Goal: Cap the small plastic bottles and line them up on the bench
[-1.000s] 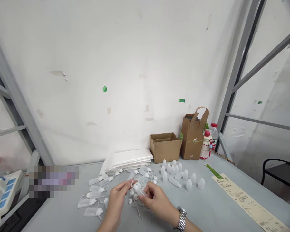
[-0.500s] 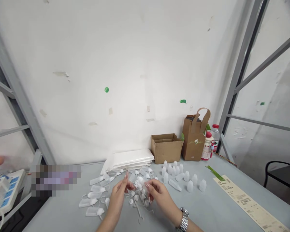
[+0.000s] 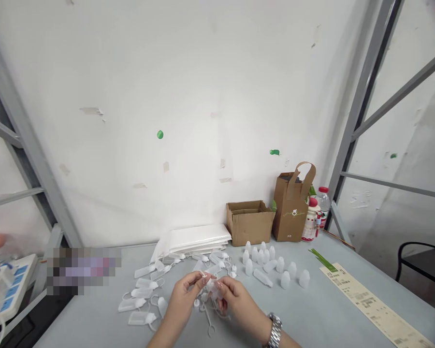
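Observation:
My left hand [image 3: 186, 296] and my right hand [image 3: 236, 296] meet above a small pile of white dropper caps with ring straps [image 3: 208, 316]. Between them is a translucent plastic squeeze bottle [image 3: 213, 287], pinched by my right fingers and partly covered. My left fingertips close on a small white part, seemingly a cap, at the bottle's end; its exact fit is hidden. To the left lie several capped squeeze bottles [image 3: 141, 318] with looped straps. Several uncapped bottles [image 3: 285, 279] are on the right, most upright and a few on their sides.
White padded envelopes [image 3: 197, 237] are stacked by the wall, beside an open cardboard box [image 3: 252, 227]. A brown paper bag [image 3: 292, 212] and drink bottles [image 3: 311, 220] stand at back right. A label strip [image 3: 369, 299] lies along the right; a power strip [image 3: 18, 285] is far left.
My hands have come together over the cap pile. My left fingers, loosely apart before, are now closed at the bottle, which has come slightly lower and nearer me.

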The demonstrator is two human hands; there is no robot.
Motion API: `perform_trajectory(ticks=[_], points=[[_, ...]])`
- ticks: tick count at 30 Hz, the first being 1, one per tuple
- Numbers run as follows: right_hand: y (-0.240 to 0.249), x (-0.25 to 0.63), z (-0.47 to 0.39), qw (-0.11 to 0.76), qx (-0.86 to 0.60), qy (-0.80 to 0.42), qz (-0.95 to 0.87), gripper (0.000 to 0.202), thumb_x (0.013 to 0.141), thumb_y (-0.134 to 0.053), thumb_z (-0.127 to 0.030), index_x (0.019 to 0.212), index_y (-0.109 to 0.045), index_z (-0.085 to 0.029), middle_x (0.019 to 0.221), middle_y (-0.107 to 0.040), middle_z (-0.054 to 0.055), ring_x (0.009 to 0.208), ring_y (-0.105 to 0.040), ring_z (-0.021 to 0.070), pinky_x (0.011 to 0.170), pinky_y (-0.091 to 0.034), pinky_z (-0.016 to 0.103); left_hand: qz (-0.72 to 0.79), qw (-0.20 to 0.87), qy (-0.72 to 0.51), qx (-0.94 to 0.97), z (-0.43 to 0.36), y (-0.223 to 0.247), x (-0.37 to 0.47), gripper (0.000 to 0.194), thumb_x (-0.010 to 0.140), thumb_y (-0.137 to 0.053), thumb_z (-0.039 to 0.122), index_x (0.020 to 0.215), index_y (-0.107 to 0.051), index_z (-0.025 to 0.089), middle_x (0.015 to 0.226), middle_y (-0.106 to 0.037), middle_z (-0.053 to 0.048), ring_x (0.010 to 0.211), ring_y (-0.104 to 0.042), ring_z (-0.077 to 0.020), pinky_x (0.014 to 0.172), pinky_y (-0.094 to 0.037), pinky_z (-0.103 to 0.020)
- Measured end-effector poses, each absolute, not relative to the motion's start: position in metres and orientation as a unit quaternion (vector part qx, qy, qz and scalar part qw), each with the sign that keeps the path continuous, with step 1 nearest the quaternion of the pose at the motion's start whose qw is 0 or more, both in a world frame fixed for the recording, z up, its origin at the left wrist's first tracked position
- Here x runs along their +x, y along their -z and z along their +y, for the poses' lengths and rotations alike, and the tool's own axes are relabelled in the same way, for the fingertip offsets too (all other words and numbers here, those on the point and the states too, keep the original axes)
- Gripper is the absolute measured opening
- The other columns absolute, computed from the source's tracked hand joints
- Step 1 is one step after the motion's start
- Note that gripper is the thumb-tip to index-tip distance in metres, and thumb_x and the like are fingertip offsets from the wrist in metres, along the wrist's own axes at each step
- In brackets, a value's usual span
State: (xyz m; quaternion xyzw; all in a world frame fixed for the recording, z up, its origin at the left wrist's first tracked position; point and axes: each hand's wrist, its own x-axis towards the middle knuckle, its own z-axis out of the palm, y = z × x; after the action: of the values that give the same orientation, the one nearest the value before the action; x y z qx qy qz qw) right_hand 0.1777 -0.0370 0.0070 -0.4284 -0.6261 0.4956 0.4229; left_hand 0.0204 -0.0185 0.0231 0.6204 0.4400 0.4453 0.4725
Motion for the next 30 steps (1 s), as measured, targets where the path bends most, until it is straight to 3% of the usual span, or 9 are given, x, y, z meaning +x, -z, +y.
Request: perform_trajectory(ticks=[5, 8, 12, 18, 23, 26, 30], points=[[-0.012, 0.179, -0.047, 0.444, -0.469, -0.336, -0.686, 0.028, 0.08, -0.05, -0.044, 0.083, -0.059, -0.018, 0.077, -0.058, 0.004, 0.073, -0.051, 0.017, 0.07, -0.039, 0.028, 0.463, 0.471, -0.467, 0.589, -0.016, -0.017, 0.021, 0.042, 0.064, -0.059, 0.055, 0.074, -0.07, 0.016, 0.077, -0.071, -0.006, 0.078, -0.062, -0.0226, 0.072, -0.047, -0.028], [-0.014, 0.178, -0.049, 0.451, -0.457, -0.338, -0.688, 0.027, 0.08, -0.051, -0.042, 0.094, -0.06, -0.02, 0.087, -0.06, 0.005, 0.079, -0.053, 0.0178, 0.074, -0.04, 0.028, 0.45, 0.488, -0.474, 0.579, -0.017, -0.022, 0.021, 0.043, 0.064, -0.058, 0.056, 0.075, -0.07, 0.017, 0.078, -0.072, -0.006, 0.078, -0.062, -0.0224, 0.073, -0.047, -0.029], [-0.014, 0.175, -0.047, 0.426, -0.447, -0.42, -0.665, 0.035, 0.086, -0.039, -0.044, 0.087, -0.06, -0.017, 0.07, -0.06, 0.003, 0.066, -0.055, 0.0156, 0.065, -0.041, 0.027, 0.445, 0.495, -0.478, 0.574, -0.019, -0.028, 0.022, 0.04, 0.061, -0.061, 0.054, 0.074, -0.071, 0.019, 0.082, -0.072, -0.006, 0.083, -0.063, -0.0237, 0.078, -0.047, -0.031], [-0.009, 0.177, -0.044, 0.466, -0.47, -0.369, -0.652, 0.028, 0.075, -0.057, -0.045, 0.081, -0.057, -0.018, 0.079, -0.059, 0.003, 0.073, -0.051, 0.0159, 0.068, -0.04, 0.026, 0.459, 0.499, -0.479, 0.558, -0.018, -0.025, 0.023, 0.041, 0.056, -0.065, 0.055, 0.071, -0.071, 0.018, 0.077, -0.072, -0.008, 0.079, -0.064, -0.0249, 0.075, -0.049, -0.033], [-0.004, 0.175, -0.037, 0.453, -0.431, -0.493, -0.605, 0.039, 0.081, -0.042, -0.053, 0.08, -0.055, -0.016, 0.062, -0.055, 0.0, 0.057, -0.053, 0.0133, 0.059, -0.042, 0.026, 0.462, 0.48, -0.485, 0.567, -0.018, -0.027, 0.02, 0.038, 0.06, -0.062, 0.053, 0.072, -0.071, 0.019, 0.082, -0.072, -0.007, 0.085, -0.063, -0.0249, 0.08, -0.047, -0.033], [-0.003, 0.175, -0.035, 0.462, -0.428, -0.516, -0.58, 0.039, 0.075, -0.051, -0.056, 0.072, -0.052, -0.017, 0.061, -0.054, -0.001, 0.055, -0.053, 0.0127, 0.059, -0.042, 0.026, 0.469, 0.467, -0.486, 0.571, -0.018, -0.026, 0.02, 0.039, 0.062, -0.061, 0.054, 0.074, -0.071, 0.019, 0.083, -0.072, -0.007, 0.083, -0.063, -0.0243, 0.078, -0.048, -0.032], [-0.005, 0.175, -0.035, 0.499, -0.447, -0.493, -0.555, 0.042, 0.063, -0.064, -0.056, 0.076, -0.05, -0.018, 0.066, -0.054, -0.002, 0.062, -0.054, 0.0131, 0.061, -0.042, 0.026, 0.475, 0.455, -0.49, 0.573, -0.018, -0.024, 0.021, 0.039, 0.061, -0.061, 0.055, 0.073, -0.071, 0.018, 0.082, -0.072, -0.008, 0.082, -0.063, -0.0242, 0.075, -0.049, -0.031]])
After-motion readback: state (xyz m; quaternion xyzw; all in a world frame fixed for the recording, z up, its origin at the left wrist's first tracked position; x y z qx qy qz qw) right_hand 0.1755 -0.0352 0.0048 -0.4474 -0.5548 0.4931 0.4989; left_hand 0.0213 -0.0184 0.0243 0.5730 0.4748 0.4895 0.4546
